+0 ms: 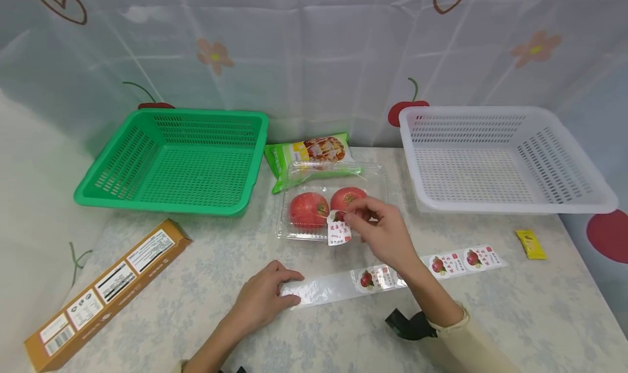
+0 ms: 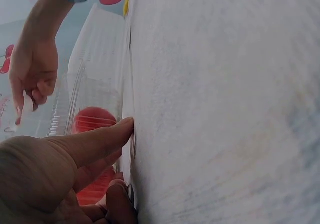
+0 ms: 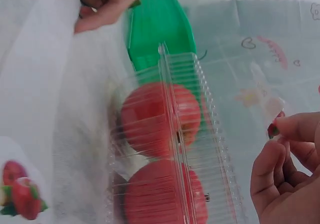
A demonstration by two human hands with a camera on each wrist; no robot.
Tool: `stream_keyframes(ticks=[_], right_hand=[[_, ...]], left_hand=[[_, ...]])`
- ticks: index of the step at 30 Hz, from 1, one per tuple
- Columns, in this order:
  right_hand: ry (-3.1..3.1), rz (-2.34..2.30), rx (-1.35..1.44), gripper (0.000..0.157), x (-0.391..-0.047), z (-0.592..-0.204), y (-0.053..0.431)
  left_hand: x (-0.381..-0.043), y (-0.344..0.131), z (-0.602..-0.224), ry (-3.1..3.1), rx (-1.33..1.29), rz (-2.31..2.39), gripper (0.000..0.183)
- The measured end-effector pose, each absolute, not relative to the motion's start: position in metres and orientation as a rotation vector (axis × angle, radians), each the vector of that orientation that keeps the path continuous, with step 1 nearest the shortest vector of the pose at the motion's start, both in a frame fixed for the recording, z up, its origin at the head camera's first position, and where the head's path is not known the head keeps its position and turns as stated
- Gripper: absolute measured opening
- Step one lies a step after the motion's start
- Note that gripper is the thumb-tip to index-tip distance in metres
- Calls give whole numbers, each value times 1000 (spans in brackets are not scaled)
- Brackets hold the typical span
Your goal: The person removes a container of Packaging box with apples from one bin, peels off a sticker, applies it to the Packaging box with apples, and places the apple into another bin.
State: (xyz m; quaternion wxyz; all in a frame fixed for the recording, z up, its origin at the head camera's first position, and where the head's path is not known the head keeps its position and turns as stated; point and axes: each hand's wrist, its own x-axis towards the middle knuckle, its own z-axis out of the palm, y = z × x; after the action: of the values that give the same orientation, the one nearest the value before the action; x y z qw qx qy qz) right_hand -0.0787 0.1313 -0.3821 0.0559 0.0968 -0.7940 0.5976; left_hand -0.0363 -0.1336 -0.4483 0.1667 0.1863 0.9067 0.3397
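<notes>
My right hand (image 1: 380, 228) pinches a peeled sticker label (image 1: 338, 230) by its upper edge, with a small fruit picture and red print on it. In the head view the label overlaps the front of a clear plastic clamshell box (image 1: 284, 228) with two red apples (image 1: 308, 209) inside. Below the box lies a long white strip of sticker labels (image 1: 328, 287), some stickers still on its right part. My left hand (image 1: 262, 296) holds the strip's left end between thumb and fingers, low against the table. In the right wrist view the label (image 3: 272, 107) hangs from thumb and forefinger.
A green basket (image 1: 245, 198) stands at the back left, a white basket (image 1: 417, 193) at the back right. Behind the box lies a green food packet (image 1: 294, 155). A long brown carton (image 1: 108, 291) lies at left, a small yellow packet (image 1: 530, 245) at right.
</notes>
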Motion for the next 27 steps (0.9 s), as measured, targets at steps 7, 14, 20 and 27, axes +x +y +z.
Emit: stream_keyframes(ticks=[7,14,20,27], right_hand=[[-2524,1601,209,7,-119,-381,124],[-2670,1353,220,9,-134,-388,121],[-2768,1202,279,15,-133,-392,119],[-2751,1215,261,20,-131,-394,120]], left_hand=[[-39,-133,-449,2587,536,967,33],[-38,-134,-449,2585,535,962,33],[-37,-135,-450,2584,530,961,34],[-38,-134,-450,2587,538,965,34]])
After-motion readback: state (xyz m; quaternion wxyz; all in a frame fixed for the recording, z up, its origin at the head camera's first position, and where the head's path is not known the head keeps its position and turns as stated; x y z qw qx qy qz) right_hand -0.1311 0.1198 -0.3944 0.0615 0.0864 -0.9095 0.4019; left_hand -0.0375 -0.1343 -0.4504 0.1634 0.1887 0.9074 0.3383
